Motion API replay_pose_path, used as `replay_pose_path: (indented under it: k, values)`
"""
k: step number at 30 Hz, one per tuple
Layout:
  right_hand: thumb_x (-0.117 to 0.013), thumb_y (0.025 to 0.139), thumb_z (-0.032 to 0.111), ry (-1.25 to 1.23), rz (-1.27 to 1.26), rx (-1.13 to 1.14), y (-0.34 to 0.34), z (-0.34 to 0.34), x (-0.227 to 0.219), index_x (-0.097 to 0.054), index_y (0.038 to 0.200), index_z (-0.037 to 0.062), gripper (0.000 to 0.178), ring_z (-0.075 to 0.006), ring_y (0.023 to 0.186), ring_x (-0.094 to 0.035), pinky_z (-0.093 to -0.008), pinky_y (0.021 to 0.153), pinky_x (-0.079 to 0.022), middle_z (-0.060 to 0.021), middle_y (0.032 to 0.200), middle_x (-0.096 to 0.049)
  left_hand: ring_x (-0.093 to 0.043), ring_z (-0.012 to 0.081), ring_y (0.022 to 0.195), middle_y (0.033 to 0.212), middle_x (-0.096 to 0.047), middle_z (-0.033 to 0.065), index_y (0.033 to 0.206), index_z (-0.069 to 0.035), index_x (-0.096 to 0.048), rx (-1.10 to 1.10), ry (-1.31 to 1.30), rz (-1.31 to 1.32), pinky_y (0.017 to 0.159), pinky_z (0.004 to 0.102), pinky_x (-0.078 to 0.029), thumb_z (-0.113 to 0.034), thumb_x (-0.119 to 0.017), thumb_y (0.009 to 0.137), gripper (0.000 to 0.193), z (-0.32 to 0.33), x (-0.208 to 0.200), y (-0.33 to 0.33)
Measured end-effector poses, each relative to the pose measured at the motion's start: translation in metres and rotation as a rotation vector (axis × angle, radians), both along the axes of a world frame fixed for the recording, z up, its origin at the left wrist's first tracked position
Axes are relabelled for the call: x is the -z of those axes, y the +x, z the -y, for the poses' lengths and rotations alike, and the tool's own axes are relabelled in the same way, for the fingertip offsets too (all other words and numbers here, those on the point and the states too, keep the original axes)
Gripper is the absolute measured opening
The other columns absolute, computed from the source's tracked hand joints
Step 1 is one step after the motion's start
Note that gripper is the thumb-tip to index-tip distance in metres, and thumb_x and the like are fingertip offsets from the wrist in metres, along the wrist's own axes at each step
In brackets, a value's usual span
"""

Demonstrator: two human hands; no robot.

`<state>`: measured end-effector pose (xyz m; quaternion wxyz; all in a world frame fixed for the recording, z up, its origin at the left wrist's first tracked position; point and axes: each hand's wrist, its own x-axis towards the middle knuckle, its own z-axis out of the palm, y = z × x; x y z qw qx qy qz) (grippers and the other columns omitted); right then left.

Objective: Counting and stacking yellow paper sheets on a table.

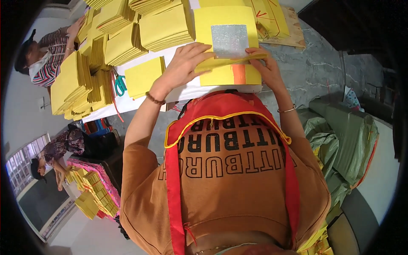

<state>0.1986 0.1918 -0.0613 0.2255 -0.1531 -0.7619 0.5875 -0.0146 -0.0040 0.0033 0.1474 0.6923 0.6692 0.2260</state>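
Observation:
A yellow paper sheet [204,30] with a silver foil square [230,40] lies before me at the table's near edge. Its near part is lifted into a curved fold running between my hands. My left hand [183,63] grips the fold's left end, thumb and fingers on either side. At the other end, my right hand [267,68] pinches the paper's right edge. Below the fold shows more yellow paper bearing an orange patch [239,74]; whether it is a separate sheet I cannot tell. Left of my left hand lies a flat yellow paper stack [145,77].
Tall stacks of folded yellow paper [165,29] fill the white table's left side, near teal-handled scissors [120,86]. Tied yellow bundles [272,19] rest on a board at the far right. A co-worker [53,59] sits at left; another person [59,148] handles yellow paper farther back.

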Motion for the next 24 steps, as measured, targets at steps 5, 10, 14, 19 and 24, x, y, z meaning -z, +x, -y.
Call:
replay_pose_path:
  k: [5,10,14,19,24]
  values:
    - [-0.066,0.078,0.013,0.324,-0.066,0.062,-0.003,0.005,-0.012,-0.062,0.101,0.0112,0.023,-0.029,0.123,-0.042,-0.0383,0.103,-0.03,-0.0045,0.118,-0.058,-0.048,0.0259,0.11,0.12,-0.054,0.0073,0.117,-0.017,-0.058,-0.068,0.228,-0.311,0.093,0.0373,-0.035,-0.009,-0.057,0.075,0.043,-0.001,0.015,0.002]
    - [-0.067,0.077,0.016,0.845,-0.075,0.051,0.008,0.011,-0.036,-0.063,0.097,0.013,0.021,-0.0281,0.119,-0.046,-0.0392,0.096,-0.033,-0.0034,0.115,-0.059,-0.055,0.024,0.101,0.112,-0.059,0.0104,0.112,-0.015,-0.06,0.034,0.233,-0.365,0.086,0.0374,-0.04,-0.008,-0.054,0.077,0.036,0.023,-0.004,0.024]
    - [-0.064,0.079,0.019,0.704,0.063,-0.229,0.017,0.014,-0.047,-0.064,0.098,0.0139,0.019,-0.0222,0.11,-0.054,-0.0376,0.088,-0.035,-0.0025,0.108,-0.063,-0.059,0.0251,0.091,0.101,-0.062,0.0104,0.109,-0.011,-0.06,-0.03,0.197,-0.127,0.079,0.0355,-0.043,-0.013,-0.058,0.079,0.03,0.033,0.001,0.029]
    - [-0.063,0.081,0.02,0.472,0.197,-0.103,0.014,0.016,-0.046,-0.063,0.101,0.0095,0.022,-0.0234,0.098,-0.06,-0.036,0.08,-0.04,-0.0072,0.102,-0.064,-0.058,0.0286,0.059,0.063,-0.058,0.0123,0.092,-0.003,-0.058,-0.375,0.121,0.189,0.053,0.0374,-0.045,-0.025,-0.05,0.093,0.023,0.017,0.006,0.031]
    - [-0.062,0.083,0.018,-0.074,0.15,0.172,-0.012,0.025,-0.049,-0.06,0.108,0.0011,0.03,-0.0182,0.084,-0.063,-0.0315,0.071,-0.048,-0.0108,0.099,-0.065,-0.054,0.0321,0.05,0.053,-0.052,0.0146,0.091,0.001,-0.056,-0.649,0.025,0.552,0.05,0.0396,-0.042,-0.034,-0.045,0.094,0.037,-0.005,0.019,0.024]
